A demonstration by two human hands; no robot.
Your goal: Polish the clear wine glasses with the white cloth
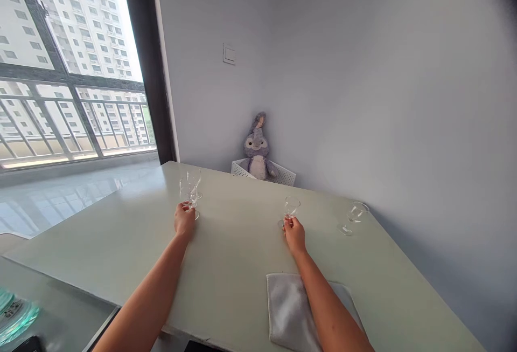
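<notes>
On the left of the pale table, my left hand (185, 218) has its fingers closed round a clear stemmed glass (187, 186). Just behind that glass stands another clear glass (197, 178), partly overlapped by it. My right hand (294, 234) pinches the stem of a small stemmed glass (292, 204) near the table's middle; its foot shows beside my fingers. Farther right, a stemmed glass (355, 213) stands apart from both hands. Beneath my right forearm lies a folded grey cloth (285, 306).
A grey plush rabbit (257, 150) sits in a white perforated basket (286, 176) beyond the table's far edge (218, 170). Walls meet in the corner behind. At lower left are a greenish clear container (16, 314) and a dark object (29, 344). A window (76, 71) is at left.
</notes>
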